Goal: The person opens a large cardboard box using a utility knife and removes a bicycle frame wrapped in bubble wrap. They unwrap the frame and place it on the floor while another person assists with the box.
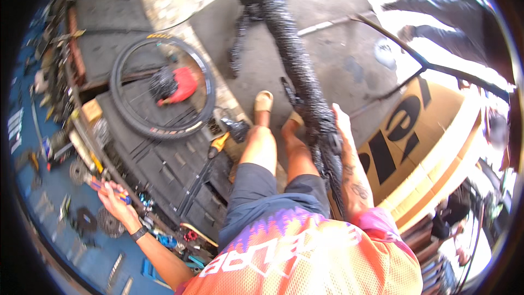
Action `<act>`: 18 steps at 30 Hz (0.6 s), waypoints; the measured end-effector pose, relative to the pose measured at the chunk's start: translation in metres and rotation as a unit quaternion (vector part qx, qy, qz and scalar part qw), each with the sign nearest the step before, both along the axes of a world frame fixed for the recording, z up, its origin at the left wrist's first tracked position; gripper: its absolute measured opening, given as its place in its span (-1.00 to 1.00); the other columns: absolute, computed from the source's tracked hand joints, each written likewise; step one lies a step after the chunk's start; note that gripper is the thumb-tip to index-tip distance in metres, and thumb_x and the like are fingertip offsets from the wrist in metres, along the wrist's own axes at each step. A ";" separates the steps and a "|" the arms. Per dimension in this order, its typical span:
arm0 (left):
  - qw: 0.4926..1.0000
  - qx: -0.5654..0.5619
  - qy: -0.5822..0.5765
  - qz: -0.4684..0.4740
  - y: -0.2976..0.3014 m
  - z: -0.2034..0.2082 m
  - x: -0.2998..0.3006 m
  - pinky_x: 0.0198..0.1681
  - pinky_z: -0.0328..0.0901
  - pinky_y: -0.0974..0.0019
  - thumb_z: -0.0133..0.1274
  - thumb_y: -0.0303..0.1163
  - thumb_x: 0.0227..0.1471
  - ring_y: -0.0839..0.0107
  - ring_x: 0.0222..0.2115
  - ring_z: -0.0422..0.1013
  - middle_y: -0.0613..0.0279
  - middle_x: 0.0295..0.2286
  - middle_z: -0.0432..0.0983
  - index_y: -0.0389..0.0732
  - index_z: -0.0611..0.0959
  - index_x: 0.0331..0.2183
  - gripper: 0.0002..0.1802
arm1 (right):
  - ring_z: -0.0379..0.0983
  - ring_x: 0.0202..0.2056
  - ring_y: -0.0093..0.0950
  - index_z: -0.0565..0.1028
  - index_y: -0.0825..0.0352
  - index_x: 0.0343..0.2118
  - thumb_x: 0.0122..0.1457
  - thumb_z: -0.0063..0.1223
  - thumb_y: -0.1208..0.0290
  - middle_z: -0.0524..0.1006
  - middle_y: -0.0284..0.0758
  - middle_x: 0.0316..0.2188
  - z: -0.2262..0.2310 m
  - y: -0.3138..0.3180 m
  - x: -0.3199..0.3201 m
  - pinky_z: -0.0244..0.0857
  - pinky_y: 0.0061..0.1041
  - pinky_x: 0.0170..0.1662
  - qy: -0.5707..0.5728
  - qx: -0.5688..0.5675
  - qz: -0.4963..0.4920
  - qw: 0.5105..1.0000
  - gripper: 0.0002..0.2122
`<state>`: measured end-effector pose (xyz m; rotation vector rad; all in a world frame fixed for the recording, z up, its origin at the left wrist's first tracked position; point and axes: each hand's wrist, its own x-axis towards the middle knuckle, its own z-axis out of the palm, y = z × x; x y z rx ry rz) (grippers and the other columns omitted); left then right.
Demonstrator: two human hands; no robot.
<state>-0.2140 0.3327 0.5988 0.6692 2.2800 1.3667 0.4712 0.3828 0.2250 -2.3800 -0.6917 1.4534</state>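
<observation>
My right hand (pixel 341 123) rests along the side of a long bundle (pixel 292 43) wrapped in shiny black plastic film. The bundle stretches from beside my legs toward the far side of the floor, and a shorter wrapped arm (pixel 238 43) branches off its far end. Whatever is inside the film is hidden. Out to the left, my left hand (pixel 115 206) is closed around a slim tool with an orange and blue handle (pixel 99 187), close to the blue tool-covered surface. Blur keeps me from telling which tool it is.
A bicycle wheel (pixel 121 104) with its tyre lies on a black tool chest (pixel 147 155), around a red and black item (pixel 184 84). A yellow drill (pixel 218 145) is near my knee. At right are a large cardboard box (pixel 431 131), a dark metal frame (pixel 431 66) and another person's arm (pixel 436 34).
</observation>
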 end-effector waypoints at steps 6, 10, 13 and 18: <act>0.808 -0.220 -0.202 -0.508 0.212 -0.106 0.257 -0.55 0.25 0.52 -0.01 -0.23 0.48 0.68 -0.53 0.35 0.43 -0.44 0.48 -0.29 0.58 0.16 -0.60 | 0.35 -0.47 -0.62 0.67 0.38 -0.37 0.37 0.15 -0.18 0.53 -0.47 -0.54 -0.028 -0.004 0.001 0.24 -0.48 -0.39 0.108 -0.030 -0.093 0.989 -0.43; 0.527 -0.247 -0.056 -0.811 0.286 -0.193 0.393 -0.26 0.47 0.18 0.14 -0.27 0.33 0.13 -0.38 0.60 0.12 -0.36 0.66 -0.19 0.62 0.06 -0.66 | 0.33 -0.46 -0.63 0.66 0.35 -0.40 0.37 0.13 -0.21 0.51 -0.47 -0.56 -0.025 -0.003 0.000 0.26 -0.47 -0.36 0.070 -0.009 -0.078 0.994 -0.42; 0.383 -0.055 0.091 -0.918 0.306 -0.253 0.466 -0.21 0.49 -0.04 0.22 -0.22 0.19 0.01 -0.27 0.63 0.07 -0.32 0.68 -0.07 0.66 -0.07 -0.71 | 0.38 -0.49 -0.64 0.60 0.36 -0.44 0.40 0.17 -0.06 0.51 -0.46 -0.57 -0.019 0.002 -0.008 0.30 -0.49 -0.35 0.005 0.029 -0.153 0.988 -0.51; 0.197 -0.014 0.179 -0.964 0.306 -0.321 0.552 -0.25 0.47 -0.02 0.24 -0.23 0.14 0.04 -0.30 0.61 0.11 -0.40 0.62 -0.05 0.70 -0.13 -0.75 | 0.40 -0.61 -0.61 0.51 0.34 -0.38 0.45 0.13 0.01 0.47 -0.40 -0.68 -0.004 0.012 -0.016 0.29 -0.47 -0.42 -0.112 0.118 -0.304 0.939 -0.57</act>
